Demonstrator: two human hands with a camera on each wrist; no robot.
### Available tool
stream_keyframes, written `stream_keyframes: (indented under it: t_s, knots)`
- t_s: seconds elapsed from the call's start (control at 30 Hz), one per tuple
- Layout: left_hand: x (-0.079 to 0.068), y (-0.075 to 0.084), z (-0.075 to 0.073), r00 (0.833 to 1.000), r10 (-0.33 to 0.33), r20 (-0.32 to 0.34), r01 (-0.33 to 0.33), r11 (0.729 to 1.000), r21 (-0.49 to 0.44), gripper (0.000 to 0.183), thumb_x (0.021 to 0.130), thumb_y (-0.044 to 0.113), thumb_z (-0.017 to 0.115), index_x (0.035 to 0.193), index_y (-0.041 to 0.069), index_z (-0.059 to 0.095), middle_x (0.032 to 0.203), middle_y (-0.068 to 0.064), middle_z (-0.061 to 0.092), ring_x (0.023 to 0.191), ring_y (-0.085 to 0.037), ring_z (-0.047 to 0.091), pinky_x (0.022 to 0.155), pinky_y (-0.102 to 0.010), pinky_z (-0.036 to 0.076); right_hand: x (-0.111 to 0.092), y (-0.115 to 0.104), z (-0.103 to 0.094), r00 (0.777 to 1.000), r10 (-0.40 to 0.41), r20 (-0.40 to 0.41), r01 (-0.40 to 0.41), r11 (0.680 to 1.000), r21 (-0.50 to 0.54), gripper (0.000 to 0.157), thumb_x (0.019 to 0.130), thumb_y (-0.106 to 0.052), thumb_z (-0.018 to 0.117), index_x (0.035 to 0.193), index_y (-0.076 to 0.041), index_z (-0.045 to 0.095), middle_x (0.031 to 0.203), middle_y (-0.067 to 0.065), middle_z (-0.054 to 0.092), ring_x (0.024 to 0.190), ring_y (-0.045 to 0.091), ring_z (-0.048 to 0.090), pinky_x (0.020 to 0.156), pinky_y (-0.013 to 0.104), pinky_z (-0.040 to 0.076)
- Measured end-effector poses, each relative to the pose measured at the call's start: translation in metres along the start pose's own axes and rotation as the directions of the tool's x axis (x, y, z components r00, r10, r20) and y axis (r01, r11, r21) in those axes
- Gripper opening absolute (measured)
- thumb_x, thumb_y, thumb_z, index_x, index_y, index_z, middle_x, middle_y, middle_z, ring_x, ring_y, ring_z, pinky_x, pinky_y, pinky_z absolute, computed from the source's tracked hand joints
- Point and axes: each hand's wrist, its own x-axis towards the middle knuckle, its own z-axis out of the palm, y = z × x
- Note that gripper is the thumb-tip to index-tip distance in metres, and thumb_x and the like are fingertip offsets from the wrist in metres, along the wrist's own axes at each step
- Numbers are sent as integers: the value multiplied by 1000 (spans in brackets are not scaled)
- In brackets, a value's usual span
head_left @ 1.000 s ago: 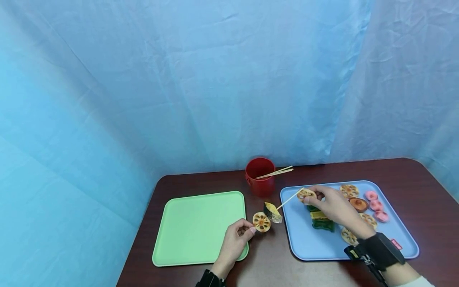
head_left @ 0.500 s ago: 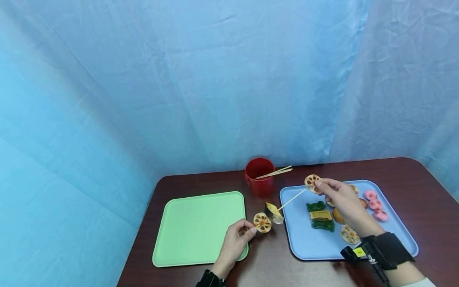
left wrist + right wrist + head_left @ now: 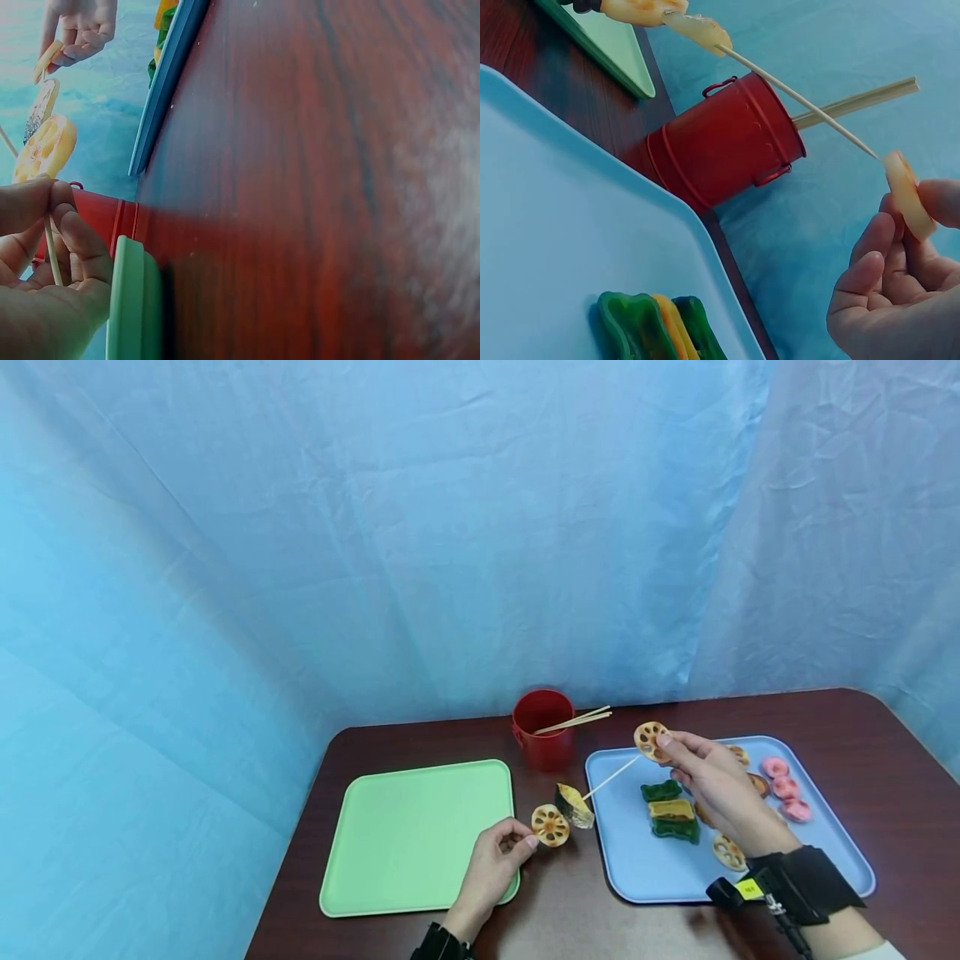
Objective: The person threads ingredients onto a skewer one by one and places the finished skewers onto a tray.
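My left hand (image 3: 491, 868) pinches a thin wooden skewer (image 3: 611, 777) near its lower end, between the two trays. Threaded on it are a round lotus root slice (image 3: 551, 826), right by my fingertips, and a dark-skinned yellow wedge (image 3: 574, 806) that looks like pumpkin. Over the blue tray, my right hand (image 3: 723, 785) pinches another lotus root slice (image 3: 648, 739) between thumb and fingers. In the right wrist view the skewer's bare point is at the upper edge of this slice (image 3: 909, 196); whether they touch I cannot tell.
The blue tray (image 3: 630, 868) bears green and yellow pepper pieces (image 3: 672, 814), pink rings (image 3: 785, 787) and more lotus slices, partly behind my right arm. A green tray (image 3: 412, 835) lies at left. Behind stands a red bucket (image 3: 545, 747) with several skewers (image 3: 585, 719).
My right hand has lifted the lotus root slice slightly off the blue tray and turned its face to the head camera, near the skewer's point. My left hand has barely moved.
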Motion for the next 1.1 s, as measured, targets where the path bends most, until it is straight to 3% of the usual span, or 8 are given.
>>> stream_keyframes:
  t_s: [0.3,0.43,0.57,0.67,0.8,1.1]
  knots:
    - [0,1,1,1000,-15,-14,16,1000,7,7,88,5,65,88,-2,67,76,-6,62,71,-38,59,57,-24,46,-2,1,3,999,-19,-47,14,996,-92,53,90,-49,59,124,-9,52,96,-6,58,77,11,50,66,23,45]
    - [0,1,1,1000,-11,-16,11,1000,7,7,88,4,65,88,-2,66,76,-7,62,71,-39,59,57,-25,47,-5,2,5,999,-31,-39,24,986,-163,58,90,-52,58,127,-7,53,98,-5,58,80,14,51,68,27,45]
    - [1,1,0,1000,-5,-20,5,1000,9,6,88,4,65,88,-2,66,76,-8,62,70,-41,59,56,-26,47,-6,3,8,999,-35,-37,25,971,-236,66,89,-55,56,132,-6,53,108,-1,55,82,20,51,56,30,39]
    - [1,2,0,1000,-6,-23,6,1000,4,7,88,4,65,88,-3,66,77,-11,63,70,-42,59,56,-26,48,-6,5,10,999,-44,-22,35,953,-301,73,89,-59,52,138,-4,51,120,6,51,89,25,50,62,31,42]
    - [0,4,1,1000,-14,-17,14,1000,-17,8,89,4,65,89,-4,65,78,-12,63,69,-43,59,56,-31,51,-7,8,13,998,-53,19,56,930,-364,77,92,-60,46,142,-2,47,130,14,48,98,28,47,83,41,41]
    - [1,5,3,1000,-10,-14,10,1000,-18,7,89,3,64,90,-4,65,79,-15,63,68,-44,58,56,-35,52,-10,19,29,998,-55,20,58,917,-395,74,93,-59,46,135,0,55,116,12,59,99,29,51,82,40,44]
